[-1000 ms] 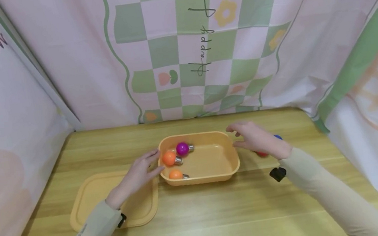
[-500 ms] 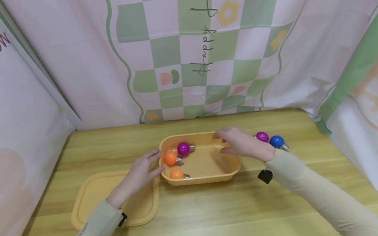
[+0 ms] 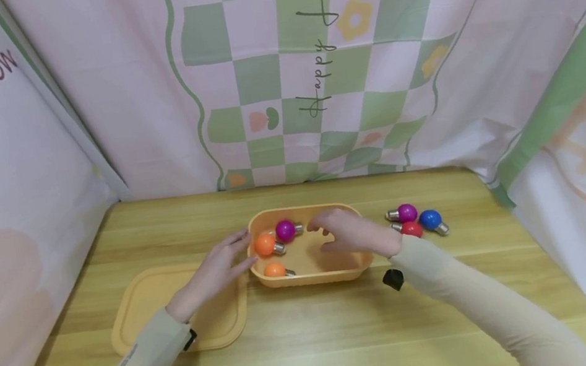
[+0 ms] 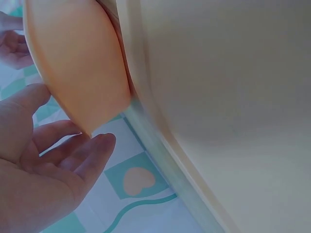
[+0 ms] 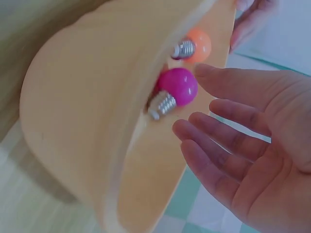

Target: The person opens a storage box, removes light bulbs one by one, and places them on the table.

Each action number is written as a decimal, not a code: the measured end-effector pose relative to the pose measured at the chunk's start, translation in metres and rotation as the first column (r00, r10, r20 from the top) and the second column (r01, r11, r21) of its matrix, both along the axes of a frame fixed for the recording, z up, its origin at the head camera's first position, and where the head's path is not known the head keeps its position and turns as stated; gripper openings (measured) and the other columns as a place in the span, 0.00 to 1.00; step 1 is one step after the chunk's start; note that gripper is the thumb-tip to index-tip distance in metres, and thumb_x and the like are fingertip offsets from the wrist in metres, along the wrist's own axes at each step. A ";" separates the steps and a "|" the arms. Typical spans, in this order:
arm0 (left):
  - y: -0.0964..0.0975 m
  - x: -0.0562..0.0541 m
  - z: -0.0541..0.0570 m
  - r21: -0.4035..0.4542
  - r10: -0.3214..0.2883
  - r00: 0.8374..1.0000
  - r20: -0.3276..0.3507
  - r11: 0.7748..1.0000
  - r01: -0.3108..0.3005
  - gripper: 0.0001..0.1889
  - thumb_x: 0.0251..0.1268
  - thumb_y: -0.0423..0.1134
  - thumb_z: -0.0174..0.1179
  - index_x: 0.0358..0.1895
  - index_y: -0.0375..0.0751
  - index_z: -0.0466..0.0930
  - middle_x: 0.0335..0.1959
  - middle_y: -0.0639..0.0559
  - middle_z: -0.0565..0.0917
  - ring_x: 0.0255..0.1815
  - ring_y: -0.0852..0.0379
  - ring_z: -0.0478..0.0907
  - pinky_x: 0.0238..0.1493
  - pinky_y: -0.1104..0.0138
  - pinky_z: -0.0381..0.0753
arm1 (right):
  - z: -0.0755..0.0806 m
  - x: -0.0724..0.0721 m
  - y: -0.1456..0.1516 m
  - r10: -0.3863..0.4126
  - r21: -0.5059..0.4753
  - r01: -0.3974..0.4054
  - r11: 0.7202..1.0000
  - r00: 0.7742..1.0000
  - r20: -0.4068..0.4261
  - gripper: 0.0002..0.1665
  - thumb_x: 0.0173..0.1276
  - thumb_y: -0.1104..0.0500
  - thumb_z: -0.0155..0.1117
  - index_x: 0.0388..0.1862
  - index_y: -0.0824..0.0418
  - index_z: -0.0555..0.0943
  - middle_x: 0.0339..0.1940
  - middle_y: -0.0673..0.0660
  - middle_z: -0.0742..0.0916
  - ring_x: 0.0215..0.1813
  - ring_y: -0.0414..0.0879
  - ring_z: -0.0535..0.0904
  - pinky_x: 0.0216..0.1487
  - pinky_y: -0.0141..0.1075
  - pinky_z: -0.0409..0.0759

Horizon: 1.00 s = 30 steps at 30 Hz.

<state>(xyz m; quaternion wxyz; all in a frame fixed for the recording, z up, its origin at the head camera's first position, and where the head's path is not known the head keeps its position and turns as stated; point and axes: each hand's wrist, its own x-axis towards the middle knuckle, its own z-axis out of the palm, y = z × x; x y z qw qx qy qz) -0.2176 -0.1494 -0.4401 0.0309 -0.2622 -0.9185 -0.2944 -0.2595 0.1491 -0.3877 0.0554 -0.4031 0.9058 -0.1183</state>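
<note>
An orange-yellow plastic box (image 3: 313,279) stands on the table, with a purple bulb (image 3: 285,230) and two orange bulbs, one at the left end (image 3: 265,245) and one by the near wall (image 3: 274,270), inside. My left hand (image 3: 212,273) touches the box's left end, thumb and fingertips spread along its rim. Over the inside of the box hovers my right hand (image 3: 346,230), its fingers loosely bent and nothing between them. In the right wrist view its fingertips come close to the purple bulb (image 5: 179,87), whose metal base points away from the hand.
A matching flat lid (image 3: 218,331) lies left of the box, partly under my left arm. Beyond the box's right end lie a purple bulb (image 3: 407,212), a red bulb (image 3: 412,229) and a blue bulb (image 3: 430,219). Patterned cloth (image 3: 320,135) hangs behind the table.
My right hand has moved left, from the box's right end to over its inside. The bulbs on the right, hidden behind it before, now show. My left hand stays at the rim.
</note>
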 end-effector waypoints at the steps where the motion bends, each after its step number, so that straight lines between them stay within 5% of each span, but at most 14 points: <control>1: 0.000 0.000 0.000 -0.001 -0.002 1.000 0.001 1.000 0.002 0.30 0.69 0.40 0.62 0.67 0.25 0.67 0.72 0.29 0.66 0.73 0.32 0.66 0.73 0.45 0.69 | -0.001 0.000 -0.002 0.011 -0.002 -0.011 1.000 1.000 0.006 0.24 0.60 0.64 0.73 0.54 0.67 0.80 0.50 0.63 0.87 0.45 0.55 0.87 0.47 0.39 0.89; 15: 0.000 -0.001 0.001 -0.004 -0.006 1.000 0.012 1.000 0.006 0.30 0.69 0.40 0.62 0.67 0.25 0.68 0.72 0.29 0.66 0.73 0.33 0.66 0.73 0.45 0.68 | 0.001 0.006 -0.036 0.111 -0.026 -0.108 0.994 0.979 0.168 0.22 0.61 0.63 0.73 0.54 0.66 0.80 0.51 0.63 0.87 0.46 0.55 0.87 0.46 0.34 0.88; 24: 0.000 0.000 0.003 0.002 -0.001 0.999 0.037 1.000 0.001 0.30 0.69 0.41 0.62 0.68 0.25 0.66 0.73 0.30 0.65 0.74 0.33 0.65 0.74 0.46 0.67 | -0.005 0.006 -0.053 0.133 -0.061 -0.121 0.991 0.959 0.251 0.18 0.65 0.62 0.68 0.53 0.65 0.81 0.52 0.62 0.88 0.48 0.54 0.87 0.50 0.41 0.89; 30: 0.000 0.000 0.002 0.000 0.001 1.000 0.030 1.000 -0.001 0.30 0.69 0.41 0.62 0.68 0.26 0.67 0.73 0.29 0.65 0.73 0.33 0.65 0.73 0.45 0.67 | -0.011 0.004 -0.059 0.139 -0.063 -0.126 0.990 0.948 0.286 0.16 0.65 0.63 0.68 0.51 0.65 0.82 0.51 0.62 0.88 0.48 0.52 0.87 0.49 0.34 0.88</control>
